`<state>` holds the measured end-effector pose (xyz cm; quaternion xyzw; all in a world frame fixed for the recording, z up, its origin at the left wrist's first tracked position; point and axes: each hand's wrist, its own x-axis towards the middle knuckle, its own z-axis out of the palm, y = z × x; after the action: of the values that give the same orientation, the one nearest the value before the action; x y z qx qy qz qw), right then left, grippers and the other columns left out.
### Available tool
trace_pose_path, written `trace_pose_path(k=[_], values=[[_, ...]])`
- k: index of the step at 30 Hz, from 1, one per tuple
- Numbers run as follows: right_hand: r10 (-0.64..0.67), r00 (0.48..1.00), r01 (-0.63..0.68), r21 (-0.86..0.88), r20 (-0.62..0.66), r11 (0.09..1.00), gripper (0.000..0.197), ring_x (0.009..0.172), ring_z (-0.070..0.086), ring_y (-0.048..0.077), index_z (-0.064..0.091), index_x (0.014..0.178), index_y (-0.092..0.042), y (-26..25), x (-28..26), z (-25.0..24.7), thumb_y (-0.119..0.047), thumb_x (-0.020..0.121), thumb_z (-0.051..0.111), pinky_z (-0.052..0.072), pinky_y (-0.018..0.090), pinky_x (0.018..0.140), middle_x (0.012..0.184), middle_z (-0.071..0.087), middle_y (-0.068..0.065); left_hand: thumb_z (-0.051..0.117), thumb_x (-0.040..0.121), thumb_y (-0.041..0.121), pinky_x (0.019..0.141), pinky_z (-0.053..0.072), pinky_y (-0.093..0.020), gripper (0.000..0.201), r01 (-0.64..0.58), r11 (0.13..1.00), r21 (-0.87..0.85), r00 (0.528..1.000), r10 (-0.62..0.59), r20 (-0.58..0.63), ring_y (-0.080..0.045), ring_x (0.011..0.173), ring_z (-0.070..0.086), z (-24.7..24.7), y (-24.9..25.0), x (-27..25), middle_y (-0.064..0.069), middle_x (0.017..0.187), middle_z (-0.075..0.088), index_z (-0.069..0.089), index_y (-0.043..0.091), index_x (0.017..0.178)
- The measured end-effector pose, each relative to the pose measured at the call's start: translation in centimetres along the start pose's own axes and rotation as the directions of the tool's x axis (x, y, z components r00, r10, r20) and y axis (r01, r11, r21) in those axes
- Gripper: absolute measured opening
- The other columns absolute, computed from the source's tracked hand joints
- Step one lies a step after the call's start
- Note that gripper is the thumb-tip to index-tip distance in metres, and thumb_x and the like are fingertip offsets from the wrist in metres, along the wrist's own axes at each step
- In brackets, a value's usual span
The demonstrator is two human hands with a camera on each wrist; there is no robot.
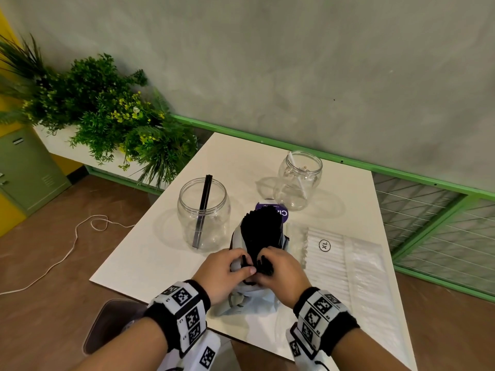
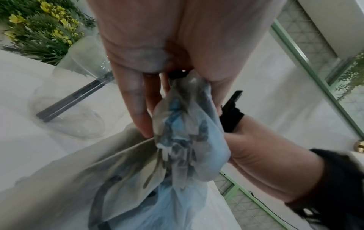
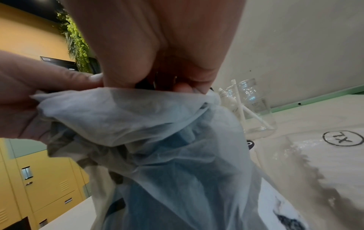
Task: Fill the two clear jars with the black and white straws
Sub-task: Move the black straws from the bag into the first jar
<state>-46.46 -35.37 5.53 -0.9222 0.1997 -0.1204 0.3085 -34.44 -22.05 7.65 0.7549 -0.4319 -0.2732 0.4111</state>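
Black straws, one bundle (image 1: pixel 263 231): standing out of a thin bluish-white plastic bag (image 1: pixel 247 299) near the tabletop's near edge, tips fanning toward the far edge. Left hand (image 1: pixel 225 274): grip clamped, thumb and curled fingers pinching the bag's gathered mouth against the bundle. Right hand (image 1: pixel 278 271): grip clamped on the bundle's lower end, fingertips curled in among the straw ends; which single straws it holds cannot be told.

Clear jar, tall (image 1: pixel 203 214): toward the left edge of the white tabletop (image 1: pixel 150 253), upright, open-mouthed, holding a few black straws (image 1: pixel 202 210) that lean against its rim and stick out above it.

Clear jar, rounded (image 1: pixel 298 180): near the far edge, upright, open, holding white straws (image 1: pixel 297 174) leaning across its inside; the right wrist view shows at least two.

White straws, one flat clear pack (image 1: pixel 345 263): lying along the right edge, marked with a circled "XL", well apart from the left jar.

Purple label (image 1: pixel 278 210): behind the black bundle, between the two jars, mostly hidden; its lettering cannot be read.

Off the tabletop: green plants with yellow flowers (image 1: pixel 107 116) beyond the left corner, a white cord (image 1: pixel 67 250) on the brown floor.
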Motion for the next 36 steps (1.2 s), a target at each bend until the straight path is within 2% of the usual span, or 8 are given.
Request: trace_pose_path(k=[3,8,11,16,20,25,29,36], values=[[-0.014,1.0,0.014,-0.022,-0.026,1.0,0.023,0.075,0.048,0.012,0.053,0.079,-0.02,0.2,-0.5,-0.8,-0.037,0.081,0.068,0.038,0.025,0.065,0.076,0.053,-0.008,0.067,0.084,0.027,0.076,0.045,-0.019,0.005,-0.017,0.998,0.056,1.0,0.018,-0.021,-0.004,0.084,0.058,-0.2,-0.5,0.0,0.008,0.088,0.065,0.062,0.03,0.084],[0.141,0.907,-0.109,0.101,-0.398,0.989,0.019,0.076,0.053,0.009,0.052,0.09,-0.027,1.5,-1.0,-2.3,-0.028,0.083,0.069,0.04,0.021,0.067,0.083,0.055,-0.005,0.065,0.085,0.02,0.078,0.043,-0.014,0.012,-0.042,0.994,0.101,0.998,0.046,-0.037,-0.001,0.086,0.058,-0.7,-1.0,-0.3,0.012,0.09,0.065,0.06,0.031,0.083],[0.088,0.834,-0.084,0.032,-0.545,0.996,0.053,0.098,0.052,0.016,0.046,0.121,-0.017,2.3,-0.6,-3.2,-0.015,0.077,0.076,0.044,0.027,0.084,0.106,0.055,-0.003,0.065,0.085,0.017,0.076,0.038,-0.006,0.014,-0.086,0.987,0.137,0.996,0.09,-0.025,0.002,0.087,0.056,-0.6,-0.9,-0.4,0.015,0.091,0.063,0.06,0.03,0.085],[-0.091,0.908,0.006,-0.205,-0.409,0.979,0.093,0.13,0.04,0.026,0.026,0.145,-0.014,3.3,-0.5,-3.6,-0.005,0.068,0.076,0.036,0.042,0.108,0.145,0.04,0.008,0.065,0.085,0.017,0.077,0.038,-0.005,0.014,-0.093,0.986,0.14,0.995,0.095,-0.008,0.002,0.088,0.056,-0.7,-0.9,-0.5,0.015,0.092,0.062,0.061,0.03,0.087],[-0.057,0.95,-0.029,-0.267,-0.308,0.963,0.067,0.134,0.038,0.028,0.031,0.147,-0.015,4.0,-0.6,-3.6,-0.028,0.085,0.052,0.036,0.045,0.109,0.142,0.047,0.006,0.067,0.084,0.022,0.076,0.039,-0.008,0.014,-0.068,0.988,0.14,0.998,0.069,-0.005,0.003,0.088,0.056,-0.9,-1.1,-0.6,0.019,0.091,0.062,0.062,0.034,0.085],[-0.226,0.81,0.124,-0.22,-0.541,0.968,0.052,0.126,0.039,0.024,0.039,0.139,-0.008,1.1,-2.0,-3.4,-0.024,0.091,0.049,0.029,0.034,0.109,0.137,0.043,0.008,0.068,0.083,0.026,0.075,0.041,-0.011,0.01,-0.056,0.989,0.137,0.998,0.057,-0.005,0.003,0.086,0.056,-0.9,-1.0,-0.8,0.019,0.09,0.063,0.064,0.034,0.086],[-0.449,0.854,0.404,-0.211,-0.262,0.89,0.036,0.107,0.051,0.019,0.052,0.125,-0.01,-1.6,-3.6,-1.0,-0.01,0.089,0.053,0.039,0.023,0.097,0.117,0.055,0.005,0.071,0.08,0.024,0.072,0.044,-0.017,0.012,-0.046,0.99,0.132,0.999,0.046,0.001,0.003,0.077,0.055,-0.7,-0.8,-0.6,0.016,0.082,0.062,0.067,0.029,0.089],[-0.137,0.989,0.139,-0.035,0.045,0.99,0.045,0.089,0.044,-0.003,0.048,0.133,-0.023,-0.8,-2.3,0.3,-0.028,0.09,0.059,0.033,0.01,0.078,0.119,0.051,-0.006,0.072,0.077,0.01,0.075,0.044,-0.008,0.035,0.058,0.997,-0.051,0.997,-0.056,0.044,0.003,0.084,0.06,-0.8,-0.9,-0.6,0.012,0.092,0.066,0.061,0.034,0.099]])
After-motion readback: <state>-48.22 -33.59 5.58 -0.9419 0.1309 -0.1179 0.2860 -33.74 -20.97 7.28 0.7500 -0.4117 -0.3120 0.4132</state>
